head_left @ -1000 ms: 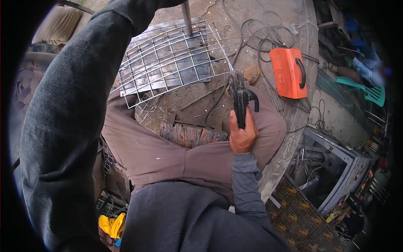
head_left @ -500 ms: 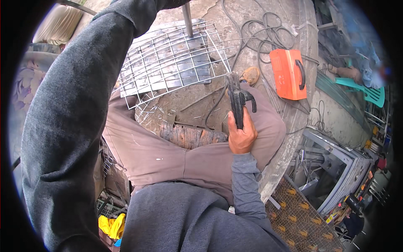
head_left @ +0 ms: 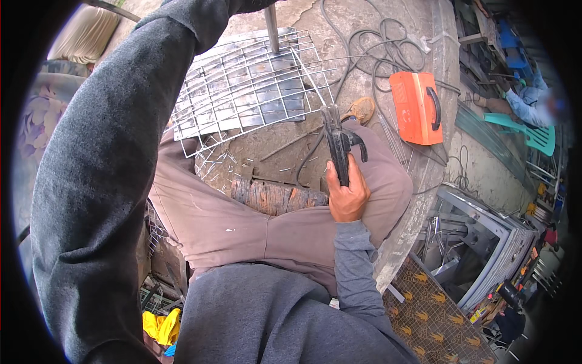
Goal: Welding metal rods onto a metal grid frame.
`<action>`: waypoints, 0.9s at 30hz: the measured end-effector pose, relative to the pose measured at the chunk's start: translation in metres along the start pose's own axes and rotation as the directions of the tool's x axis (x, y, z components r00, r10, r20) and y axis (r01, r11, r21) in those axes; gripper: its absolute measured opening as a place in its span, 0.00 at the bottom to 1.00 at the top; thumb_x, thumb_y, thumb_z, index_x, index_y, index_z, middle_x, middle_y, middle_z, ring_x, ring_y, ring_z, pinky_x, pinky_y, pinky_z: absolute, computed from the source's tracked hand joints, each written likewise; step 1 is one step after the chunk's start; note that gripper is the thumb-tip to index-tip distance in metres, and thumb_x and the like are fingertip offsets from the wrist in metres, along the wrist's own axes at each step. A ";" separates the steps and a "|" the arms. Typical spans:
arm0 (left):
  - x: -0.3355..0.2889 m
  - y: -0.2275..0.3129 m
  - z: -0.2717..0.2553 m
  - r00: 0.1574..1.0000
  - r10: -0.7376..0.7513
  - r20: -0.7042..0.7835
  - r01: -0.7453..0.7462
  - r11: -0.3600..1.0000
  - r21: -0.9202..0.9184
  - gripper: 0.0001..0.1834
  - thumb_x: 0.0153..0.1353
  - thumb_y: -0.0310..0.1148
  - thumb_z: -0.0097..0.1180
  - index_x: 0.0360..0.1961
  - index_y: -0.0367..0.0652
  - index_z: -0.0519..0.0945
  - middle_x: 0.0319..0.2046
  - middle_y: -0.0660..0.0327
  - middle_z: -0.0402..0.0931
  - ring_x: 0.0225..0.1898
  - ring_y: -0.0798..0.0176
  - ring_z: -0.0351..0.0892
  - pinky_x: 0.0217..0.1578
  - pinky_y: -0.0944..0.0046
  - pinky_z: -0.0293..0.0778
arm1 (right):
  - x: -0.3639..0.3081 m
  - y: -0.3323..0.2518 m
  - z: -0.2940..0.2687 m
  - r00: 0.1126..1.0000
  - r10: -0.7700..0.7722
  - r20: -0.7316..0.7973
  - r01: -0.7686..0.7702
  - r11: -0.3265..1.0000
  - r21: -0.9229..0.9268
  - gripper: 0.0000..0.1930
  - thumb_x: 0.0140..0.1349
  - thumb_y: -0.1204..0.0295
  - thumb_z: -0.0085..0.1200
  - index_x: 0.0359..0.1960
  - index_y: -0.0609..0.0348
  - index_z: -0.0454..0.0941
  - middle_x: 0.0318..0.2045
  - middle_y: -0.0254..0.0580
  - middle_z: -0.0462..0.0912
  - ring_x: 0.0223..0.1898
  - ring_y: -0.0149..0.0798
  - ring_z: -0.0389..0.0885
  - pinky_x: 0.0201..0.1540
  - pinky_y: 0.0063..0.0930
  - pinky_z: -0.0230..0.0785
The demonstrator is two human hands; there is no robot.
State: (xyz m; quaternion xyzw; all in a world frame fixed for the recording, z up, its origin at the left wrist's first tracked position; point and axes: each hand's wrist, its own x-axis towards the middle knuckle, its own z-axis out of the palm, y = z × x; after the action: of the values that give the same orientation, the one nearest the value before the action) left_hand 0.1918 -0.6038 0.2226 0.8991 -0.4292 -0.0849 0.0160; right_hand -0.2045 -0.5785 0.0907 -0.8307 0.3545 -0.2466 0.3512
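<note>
Head view: the right hand (head_left: 348, 197) grasps the black handle of a holder (head_left: 338, 145), thumb along its left side, between the log (head_left: 276, 197) and the right knee. From the holder's nose 1 thin rod (head_left: 310, 79) slants up and left, its far end over the right edge of the grid (head_left: 251, 85); I cannot tell whether they touch. The grid lies over a sheet (head_left: 270, 97) on the slab (head_left: 418, 15). Near the sheet's upper right corner, 1 tube (head_left: 271, 30) meets the grid. The left hand (head_left: 254, 5) is mostly cut off above, so I cannot tell whether it grips the tube. Toward the slab's right edge sits an orange box (head_left: 413, 108), with looped cable (head_left: 394, 60) beyond it and 1 shoe (head_left: 362, 109) to its left.
</note>
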 end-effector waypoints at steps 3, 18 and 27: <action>0.000 0.002 -0.002 1.000 -0.032 0.001 0.032 0.999 -0.028 0.26 0.55 0.49 0.60 0.40 0.33 0.86 0.42 0.36 0.82 0.47 0.36 0.83 0.49 0.46 0.77 | 0.000 0.000 0.000 1.000 -0.008 -0.009 0.008 1.000 0.002 0.21 0.60 0.71 0.68 0.52 0.69 0.78 0.38 0.56 0.85 0.37 0.55 0.85 0.40 0.41 0.77; 0.001 0.001 0.000 0.998 -0.061 -0.017 0.060 0.996 -0.063 0.26 0.53 0.49 0.62 0.40 0.33 0.86 0.41 0.36 0.83 0.46 0.37 0.83 0.49 0.47 0.78 | 0.000 -0.002 0.000 1.000 0.006 0.007 -0.006 1.000 -0.002 0.21 0.60 0.71 0.68 0.52 0.71 0.78 0.38 0.57 0.85 0.37 0.55 0.86 0.40 0.41 0.78; -0.002 0.003 -0.003 0.996 -0.089 -0.018 0.087 0.993 -0.082 0.27 0.52 0.48 0.63 0.40 0.32 0.86 0.41 0.36 0.83 0.46 0.37 0.83 0.48 0.47 0.78 | -0.001 0.003 0.003 1.000 -0.024 -0.008 0.024 1.000 -0.017 0.22 0.60 0.71 0.68 0.52 0.72 0.78 0.39 0.59 0.85 0.37 0.56 0.86 0.40 0.42 0.78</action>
State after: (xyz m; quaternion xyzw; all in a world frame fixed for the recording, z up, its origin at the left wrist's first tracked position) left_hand 0.1891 -0.6043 0.2256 0.9166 -0.3852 -0.0932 0.0531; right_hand -0.2042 -0.5783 0.0862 -0.8368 0.3482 -0.2511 0.3397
